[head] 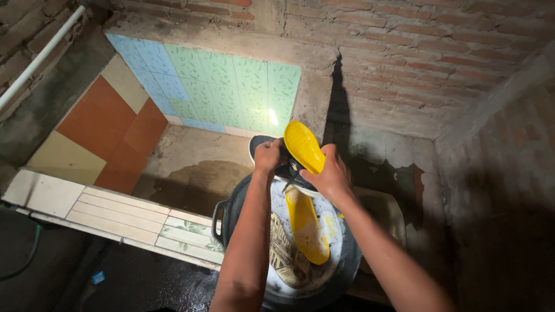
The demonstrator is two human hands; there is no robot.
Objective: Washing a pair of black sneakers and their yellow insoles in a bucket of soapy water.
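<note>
My left hand grips the heel end of a dark shoe held over a black basin. Gripped in my right hand, a yellow perforated insole sticks up out of that shoe. A second yellow insole lies in the foamy water of the basin, next to a patterned shoe sole. Both forearms reach in from the bottom of the head view.
A low tiled ledge runs along the left of the basin. Green, blue and orange wall tiles cover the lower wall. Brick walls close in behind and to the right. A pale crate stands behind the basin, and a white pipe runs upper left.
</note>
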